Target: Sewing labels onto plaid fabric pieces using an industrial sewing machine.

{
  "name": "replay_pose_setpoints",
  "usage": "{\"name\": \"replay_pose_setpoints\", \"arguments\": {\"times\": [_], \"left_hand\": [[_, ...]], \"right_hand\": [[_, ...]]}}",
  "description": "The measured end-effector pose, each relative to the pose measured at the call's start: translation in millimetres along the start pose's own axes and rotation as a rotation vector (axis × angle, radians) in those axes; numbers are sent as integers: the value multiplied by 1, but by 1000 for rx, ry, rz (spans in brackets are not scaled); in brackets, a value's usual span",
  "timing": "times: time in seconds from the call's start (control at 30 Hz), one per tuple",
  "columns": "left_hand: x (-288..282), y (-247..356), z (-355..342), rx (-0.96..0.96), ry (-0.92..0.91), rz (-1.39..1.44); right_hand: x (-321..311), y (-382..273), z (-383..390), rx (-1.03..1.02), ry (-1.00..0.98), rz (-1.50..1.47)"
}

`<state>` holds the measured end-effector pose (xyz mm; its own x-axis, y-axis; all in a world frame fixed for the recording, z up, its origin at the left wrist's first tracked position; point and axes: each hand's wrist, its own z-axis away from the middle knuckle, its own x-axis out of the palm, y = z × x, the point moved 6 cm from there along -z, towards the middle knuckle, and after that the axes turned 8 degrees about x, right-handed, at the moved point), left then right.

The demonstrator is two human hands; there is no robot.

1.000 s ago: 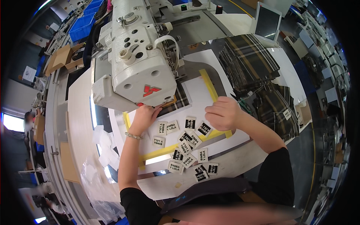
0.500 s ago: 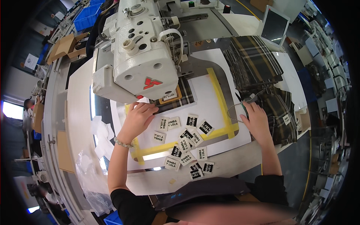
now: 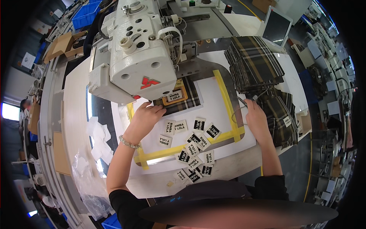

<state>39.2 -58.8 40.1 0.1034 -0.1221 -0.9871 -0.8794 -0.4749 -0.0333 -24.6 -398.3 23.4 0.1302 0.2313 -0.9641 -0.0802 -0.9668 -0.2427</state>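
My left hand (image 3: 146, 118) rests its loosely bent fingers on the lower left of a plaid fabric piece (image 3: 182, 105) under the sewing machine head (image 3: 139, 57). An orange frame (image 3: 182, 92) around a white square label (image 3: 173, 95) sits on that fabric. My right hand (image 3: 256, 116) has closed round scissors (image 3: 241, 101), partly hidden by the fingers, beside the plaid stacks. Several loose black or white square labels (image 3: 164, 140) are spread over the white, yellow-taped sheet (image 3: 221, 87) between my hands.
Plaid stacks (image 3: 253, 59) lie at the right, with a screen (image 3: 277, 28) behind. Crumpled white material (image 3: 99, 141) and a plastic bag (image 3: 85, 183) lie left. Blue bins (image 3: 85, 15) and a cardboard box (image 3: 65, 49) stand back left. Another person (image 3: 26, 105) is at the far left.
My right hand has moved from the taped sheet rightward onto the scissors. My left fingers have shifted off the orange frame to the fabric's edge, and more of that frame shows.
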Motion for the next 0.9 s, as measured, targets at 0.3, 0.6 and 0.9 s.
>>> {"name": "replay_pose_setpoints", "arguments": {"times": [0.3,0.6,0.9], "left_hand": [[8,1,-8,5,-68,-180],[14,1,6,-28,260,-148],[7,21,23,-2,291,-84]], "right_hand": [[-5,-1,11,135,-131,-146],[-21,-17,15,105,-9,-312],[-34,-42,25,54,41,-337]]}}
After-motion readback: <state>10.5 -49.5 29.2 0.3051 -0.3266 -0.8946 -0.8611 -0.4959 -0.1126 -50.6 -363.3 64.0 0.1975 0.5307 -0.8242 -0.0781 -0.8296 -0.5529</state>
